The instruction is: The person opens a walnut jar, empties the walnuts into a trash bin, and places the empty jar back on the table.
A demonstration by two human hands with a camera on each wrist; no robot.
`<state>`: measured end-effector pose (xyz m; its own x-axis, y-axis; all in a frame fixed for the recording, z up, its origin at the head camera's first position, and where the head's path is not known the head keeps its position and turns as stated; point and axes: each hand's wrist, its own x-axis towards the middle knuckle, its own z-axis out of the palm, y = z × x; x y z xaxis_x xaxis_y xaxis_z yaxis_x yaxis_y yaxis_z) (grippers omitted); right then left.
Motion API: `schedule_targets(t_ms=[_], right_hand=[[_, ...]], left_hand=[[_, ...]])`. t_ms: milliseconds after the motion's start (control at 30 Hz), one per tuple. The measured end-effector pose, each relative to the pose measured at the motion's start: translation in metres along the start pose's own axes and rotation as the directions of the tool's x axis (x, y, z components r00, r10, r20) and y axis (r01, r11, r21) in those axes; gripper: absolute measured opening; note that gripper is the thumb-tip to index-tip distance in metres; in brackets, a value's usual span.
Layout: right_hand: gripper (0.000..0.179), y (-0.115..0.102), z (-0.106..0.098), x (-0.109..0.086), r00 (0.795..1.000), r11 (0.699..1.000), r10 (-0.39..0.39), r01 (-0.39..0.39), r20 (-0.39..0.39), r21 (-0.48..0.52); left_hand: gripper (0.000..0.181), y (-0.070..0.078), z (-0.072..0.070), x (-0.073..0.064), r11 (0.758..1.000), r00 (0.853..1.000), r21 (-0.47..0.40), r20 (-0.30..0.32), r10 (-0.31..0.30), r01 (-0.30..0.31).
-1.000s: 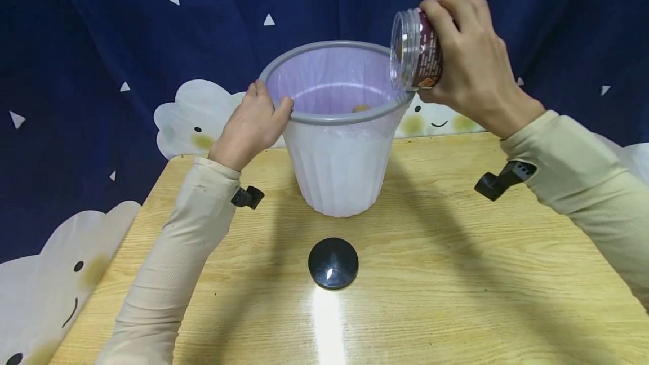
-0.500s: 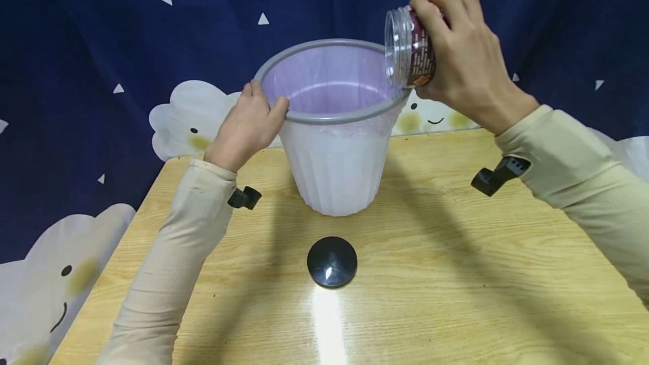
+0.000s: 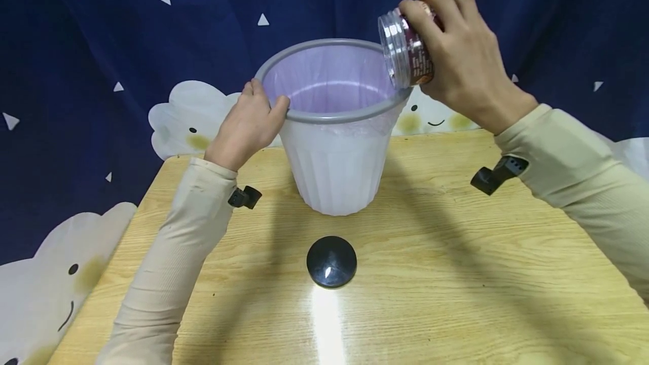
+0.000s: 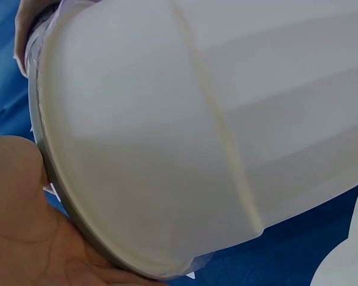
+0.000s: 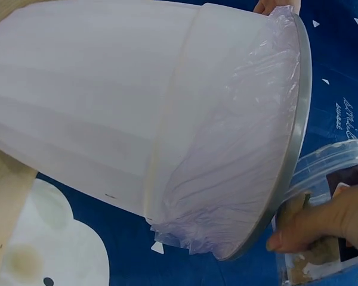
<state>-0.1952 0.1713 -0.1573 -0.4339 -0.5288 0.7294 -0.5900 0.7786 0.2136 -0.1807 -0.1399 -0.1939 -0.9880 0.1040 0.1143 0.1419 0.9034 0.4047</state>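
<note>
A white trash can [image 3: 334,168] with a grey rim and a purple plastic liner [image 3: 334,94] stands upright on the table. My left hand [image 3: 248,123] holds its rim at the left, thumb toward the front. Over the right side of the rim, my right hand [image 3: 461,61] grips a clear plastic jar [image 3: 398,49] with a dark maroon label. The jar lies tipped past level, its uncapped mouth facing left over the can. In the right wrist view, brownish matter shows through the jar [image 5: 301,271] around the thumb. The can's bottom is hidden by its front wall.
A round black lid [image 3: 332,262] lies on the wooden table [image 3: 431,286] in front of the can. Behind the table hangs a dark blue curtain [image 3: 213,21] with white triangles and smiling clouds. Black wrist cameras [image 3: 245,197] sit on both sleeves.
The jar has shifted slightly left and its mouth has tipped further down. An orange-brown piece seen inside the can a second ago is out of sight. The left hand keeps its place on the rim.
</note>
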Motion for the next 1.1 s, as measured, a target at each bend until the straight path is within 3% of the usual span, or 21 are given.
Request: schedule_targets(t_ms=[367,667,800,933,1100], right_hand=[[0.079,0.001,0.005,0.004,0.988,0.980,-0.152,0.148,-0.020,-0.133],[0.081,0.009,0.004,0.009,0.946,0.905,-0.314,0.324,0.082,-0.276],[0.087,0.013,0.006,0.008,0.938,0.889,-0.340,0.345,0.072,-0.300],[0.083,0.018,0.009,0.004,0.930,0.884,-0.368,0.355,0.016,-0.305],[0.070,0.021,0.012,0.000,0.945,0.923,-0.320,0.296,-0.063,-0.244]], left_hand=[[0.079,-0.001,-0.001,-0.002,1.000,1.000,0.001,0.001,-0.004,0.004],[0.078,-0.001,0.000,-0.001,1.000,1.000,-0.007,0.000,0.001,-0.001],[0.079,0.000,0.001,-0.001,1.000,1.000,-0.009,0.002,0.000,0.000],[0.079,0.001,0.001,0.000,1.000,1.000,-0.010,0.006,-0.008,0.008],[0.080,0.001,0.002,0.000,1.000,1.000,-0.008,0.006,-0.008,0.008]])
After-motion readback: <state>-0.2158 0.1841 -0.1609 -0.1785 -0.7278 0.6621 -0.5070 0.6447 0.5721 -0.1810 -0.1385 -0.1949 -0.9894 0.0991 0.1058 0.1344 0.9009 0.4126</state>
